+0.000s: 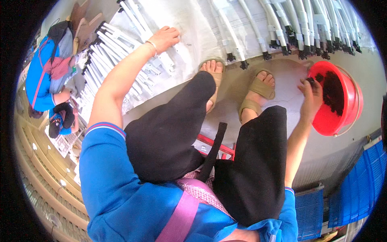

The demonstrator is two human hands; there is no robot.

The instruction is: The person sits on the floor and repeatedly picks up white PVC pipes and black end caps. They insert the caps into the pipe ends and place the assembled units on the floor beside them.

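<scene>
My left hand (164, 39) reaches over a row of white tubes (110, 45), its fingers bent downward above the tube ends. The hand covers part of a tube, and whether it grips that tube is hidden. My right hand (313, 92) is at the near rim of a red bucket (323, 124), with a small black part (310, 80) between thumb and fingers. Many more black parts (333, 93) lie inside the tilted-looking bucket. White tubes with black end fittings (307, 33) lie side by side at the upper right.
Pale sheeting (193, 27) lies under the tubes. My sandalled feet (257, 87) are on the grey floor between sheet and bucket. A red stool (217, 145) shows beneath me. Blue mesh crates (359, 184) stand lower right. Other people in blue (42, 72) are at the left.
</scene>
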